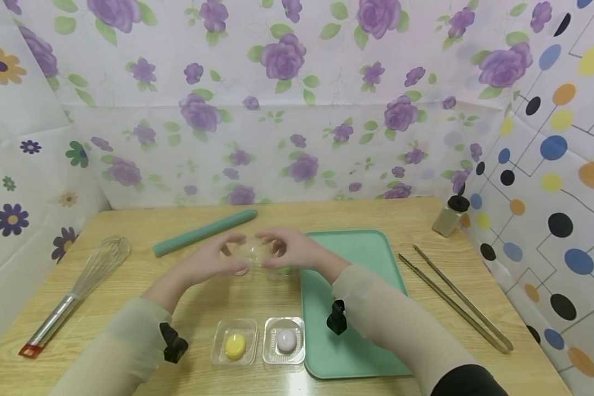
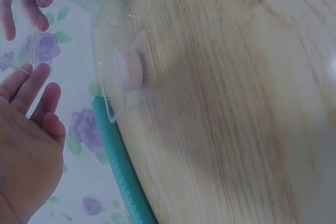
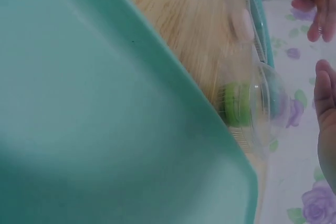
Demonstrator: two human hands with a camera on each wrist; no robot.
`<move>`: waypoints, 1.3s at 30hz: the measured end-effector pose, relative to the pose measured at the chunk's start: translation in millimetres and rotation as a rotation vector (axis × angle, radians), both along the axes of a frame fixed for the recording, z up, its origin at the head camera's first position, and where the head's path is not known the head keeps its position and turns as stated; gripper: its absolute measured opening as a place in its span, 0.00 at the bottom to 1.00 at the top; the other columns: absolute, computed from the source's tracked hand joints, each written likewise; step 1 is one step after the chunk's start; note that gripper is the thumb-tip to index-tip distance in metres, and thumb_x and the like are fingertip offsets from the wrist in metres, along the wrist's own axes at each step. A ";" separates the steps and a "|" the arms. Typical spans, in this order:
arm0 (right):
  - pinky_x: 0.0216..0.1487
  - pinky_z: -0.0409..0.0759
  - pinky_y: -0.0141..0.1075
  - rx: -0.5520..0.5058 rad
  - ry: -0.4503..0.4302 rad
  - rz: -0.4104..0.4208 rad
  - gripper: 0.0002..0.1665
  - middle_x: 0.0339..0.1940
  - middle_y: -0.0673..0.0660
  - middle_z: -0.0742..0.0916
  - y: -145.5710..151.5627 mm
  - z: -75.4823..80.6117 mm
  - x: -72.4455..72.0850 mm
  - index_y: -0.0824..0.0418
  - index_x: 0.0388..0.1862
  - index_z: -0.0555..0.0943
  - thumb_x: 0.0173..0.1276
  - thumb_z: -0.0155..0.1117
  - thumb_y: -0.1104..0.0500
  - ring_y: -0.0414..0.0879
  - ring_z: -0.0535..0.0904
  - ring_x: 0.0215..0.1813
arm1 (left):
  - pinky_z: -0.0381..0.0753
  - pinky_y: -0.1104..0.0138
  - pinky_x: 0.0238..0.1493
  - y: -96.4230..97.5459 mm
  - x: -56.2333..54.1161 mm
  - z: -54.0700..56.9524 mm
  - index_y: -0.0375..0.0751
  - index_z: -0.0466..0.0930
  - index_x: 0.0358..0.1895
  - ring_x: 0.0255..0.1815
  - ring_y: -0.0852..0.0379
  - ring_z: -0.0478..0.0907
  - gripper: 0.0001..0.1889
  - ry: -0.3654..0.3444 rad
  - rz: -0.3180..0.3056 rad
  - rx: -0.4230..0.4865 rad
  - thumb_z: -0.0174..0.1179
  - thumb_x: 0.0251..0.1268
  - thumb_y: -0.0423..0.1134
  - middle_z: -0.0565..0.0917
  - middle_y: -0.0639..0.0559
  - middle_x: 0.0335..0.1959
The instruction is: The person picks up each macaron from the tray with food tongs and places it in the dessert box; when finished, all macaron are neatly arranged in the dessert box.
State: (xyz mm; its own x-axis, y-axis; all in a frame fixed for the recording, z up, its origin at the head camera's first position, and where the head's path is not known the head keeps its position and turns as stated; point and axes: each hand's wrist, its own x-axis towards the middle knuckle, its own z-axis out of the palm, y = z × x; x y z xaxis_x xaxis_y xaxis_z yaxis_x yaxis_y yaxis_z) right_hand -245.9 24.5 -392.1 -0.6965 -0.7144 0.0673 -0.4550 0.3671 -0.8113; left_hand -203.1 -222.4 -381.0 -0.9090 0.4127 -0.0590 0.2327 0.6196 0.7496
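In the head view my left hand [image 1: 210,256] and right hand [image 1: 297,250] face each other above the table, fingers curved. A clear plastic lid [image 1: 252,250] is held between them, its thin edge at the fingertips in the left wrist view. Below the hands are two clear plastic boxes, partly covered by them. One holds a pale pink macaron [image 2: 130,70], the other a green macaron [image 3: 237,104] under clear domed plastic. Nearer me, a yellow macaron [image 1: 235,346] and a lavender macaron [image 1: 286,341] sit in open clear boxes.
A green tray [image 1: 356,352] lies right of the boxes, under my right forearm. Metal tongs [image 1: 455,300] and a black-capped shaker [image 1: 450,216] are farther right. Behind my left hand lies a green rolling pin [image 1: 205,233]; a whisk [image 1: 79,289] is at the left.
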 end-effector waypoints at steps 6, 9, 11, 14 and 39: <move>0.50 0.76 0.34 0.083 0.081 0.026 0.46 0.63 0.53 0.75 -5.3 2.6 4.1 0.55 0.70 0.64 0.54 0.71 0.46 0.46 0.76 0.52 | 0.75 0.56 0.40 -1.9 0.2 -1.0 0.44 0.64 0.67 0.54 0.42 0.68 0.42 0.064 0.015 -0.037 0.68 0.49 0.57 0.69 0.47 0.64; 0.49 0.76 0.34 0.131 0.099 0.021 0.48 0.63 0.53 0.74 -8.9 2.4 4.5 0.56 0.71 0.62 0.54 0.71 0.44 0.47 0.77 0.52 | 0.75 0.54 0.42 -3.5 0.6 -1.5 0.42 0.64 0.66 0.54 0.41 0.68 0.42 0.093 0.022 -0.052 0.68 0.48 0.57 0.69 0.46 0.64; 0.49 0.76 0.34 0.147 0.093 0.011 0.49 0.63 0.52 0.74 -11.4 1.8 4.1 0.56 0.71 0.61 0.54 0.71 0.43 0.47 0.76 0.53 | 0.75 0.52 0.43 -4.8 2.0 -1.4 0.43 0.64 0.66 0.55 0.41 0.67 0.43 0.099 0.036 -0.066 0.68 0.48 0.59 0.68 0.46 0.64; 0.49 0.77 0.35 0.156 0.079 -0.005 0.51 0.64 0.51 0.73 -15.1 1.2 3.6 0.57 0.71 0.61 0.53 0.71 0.42 0.48 0.75 0.54 | 0.75 0.50 0.45 -6.6 4.6 -0.4 0.44 0.64 0.67 0.56 0.40 0.66 0.44 0.099 0.055 -0.087 0.68 0.47 0.60 0.67 0.45 0.64; 0.62 0.62 0.44 0.467 0.337 -0.035 0.50 0.62 0.47 0.76 -53.1 -13.9 -7.2 0.53 0.66 0.69 0.45 0.73 0.35 0.49 0.66 0.59 | 0.60 0.42 0.62 -28.0 -8.7 -24.3 0.36 0.62 0.67 0.65 0.37 0.62 0.46 0.156 0.018 -0.244 0.71 0.46 0.55 0.67 0.38 0.65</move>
